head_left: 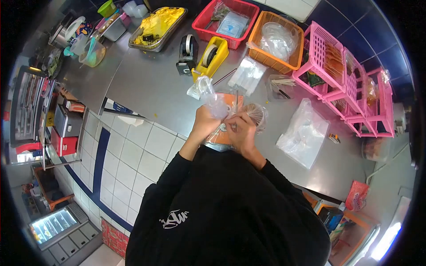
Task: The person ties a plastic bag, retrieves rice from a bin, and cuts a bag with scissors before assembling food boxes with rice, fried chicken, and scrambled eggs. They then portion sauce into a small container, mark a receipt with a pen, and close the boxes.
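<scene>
Indoors, metal counter (146, 80), tiled floor (151, 153), hand-held plastic bag (213, 101)

two hands (206, 122) (242, 129), two tape dispensers (185, 68) (208, 68), one red basket (212, 35), one orange basket (270, 63), one metal tray (170, 36)

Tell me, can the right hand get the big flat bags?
Probably yes: only bare counter lies between the right hand and the big flat bags. But that hand seems busy pinching clear plastic, so it may need to let go first.

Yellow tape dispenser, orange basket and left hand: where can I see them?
Yellow tape dispenser (217, 64): head view, yellow body.
Orange basket (270, 63): head view, near wall.
Left hand (206, 122): head view, back.
</scene>
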Motion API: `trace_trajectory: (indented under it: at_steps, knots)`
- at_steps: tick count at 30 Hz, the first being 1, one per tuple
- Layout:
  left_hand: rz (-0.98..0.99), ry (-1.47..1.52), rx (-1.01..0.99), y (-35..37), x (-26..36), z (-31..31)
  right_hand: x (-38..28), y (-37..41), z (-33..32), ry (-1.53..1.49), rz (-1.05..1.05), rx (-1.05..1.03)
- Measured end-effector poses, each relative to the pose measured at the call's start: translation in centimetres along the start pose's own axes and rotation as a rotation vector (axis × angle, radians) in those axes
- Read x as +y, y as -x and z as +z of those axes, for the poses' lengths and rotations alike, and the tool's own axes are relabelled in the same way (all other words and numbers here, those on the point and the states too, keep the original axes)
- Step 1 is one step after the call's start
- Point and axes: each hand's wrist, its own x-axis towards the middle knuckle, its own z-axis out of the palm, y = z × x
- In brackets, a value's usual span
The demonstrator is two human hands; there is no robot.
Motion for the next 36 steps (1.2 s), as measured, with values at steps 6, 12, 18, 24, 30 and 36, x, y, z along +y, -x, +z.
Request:
trace_trajectory:
  at_steps: [6,12,18,24,30,36]
  knots:
    - [0.206,0.292,-0.206,-0.9,-4.8,1.3,1.1,0.0,-0.9,-0.291,0.349,0.019]
    - [0.283,0.149,-0.399,-1.4,-6.1,0.2,0.9,0.9,-1.0,-0.290,0.481,0.081]
    - [0.678,-0.210,-0.591,-4.3,-5.0,-0.2,-1.4,1.1,-0.8,-0.162,0.471,0.197]
    - [0.902,-0.075,-0.554,-5.0,-1.9,-1.0,-1.5,2.4,2.6,-0.207,0.541,0.478]
    - [0.569,0.089,-0.639,-5.3,-4.8,-0.6,-2.7,2.3,5.0,-0.636,0.641,0.853]
    - [0.938,-0.089,-0.604,-6.4,-6.4,-0.3,-3.9,4.0,5.4,-1.006,0.587,0.963]
